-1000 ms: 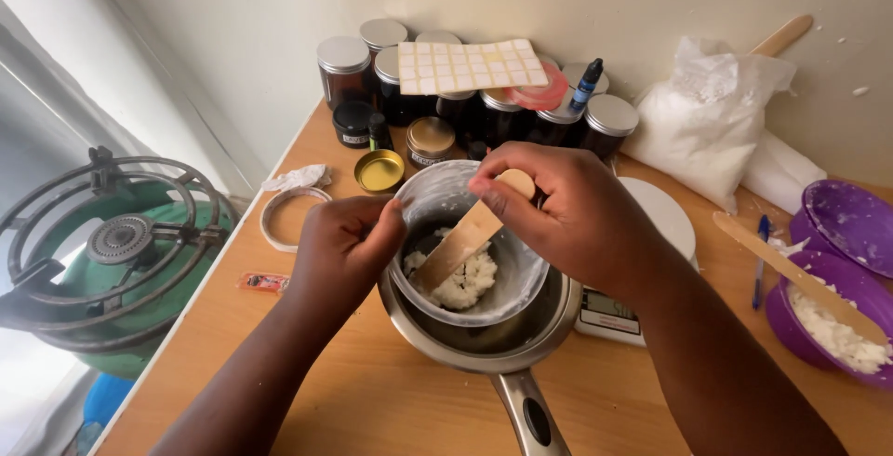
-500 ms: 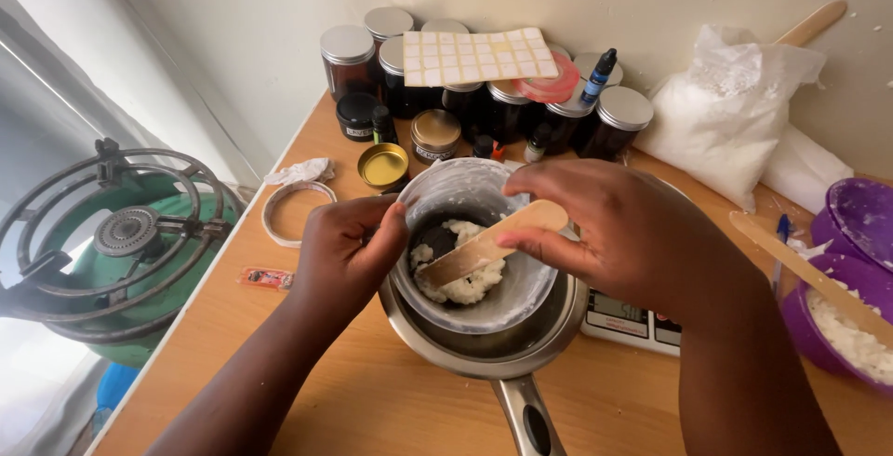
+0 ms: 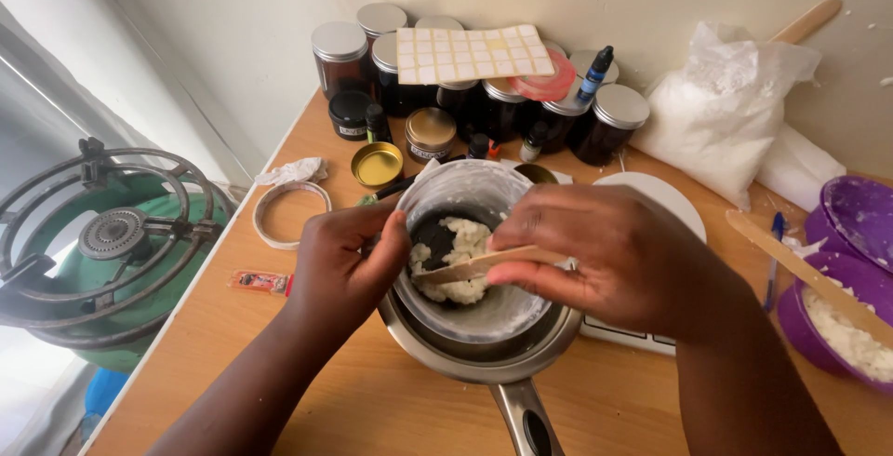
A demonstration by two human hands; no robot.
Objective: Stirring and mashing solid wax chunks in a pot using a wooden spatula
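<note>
My left hand (image 3: 349, 256) grips the left rim of a cloudy glass jug (image 3: 458, 186) that sits inside a steel saucepan (image 3: 484, 363). White wax flakes (image 3: 456, 249) lie in the bottom of the jug. My right hand (image 3: 614, 251) holds a flat wooden stick (image 3: 474, 265) nearly level across the jug, its tip in the wax. The saucepan's handle (image 3: 526, 423) points toward me.
Dark jars with silver lids (image 3: 484, 93) and a sticker sheet line the wall. A white bag of flakes (image 3: 716, 112) sits at the back right, purple bowls (image 3: 842, 312) with a wooden stick at the right, a scale (image 3: 651, 200) behind my right hand. A green gas burner (image 3: 102, 251) stands at the left.
My right hand has lowered and tilted the wooden stick from steep to nearly flat, sweeping it through the wax. My left hand stays on the jug's rim.
</note>
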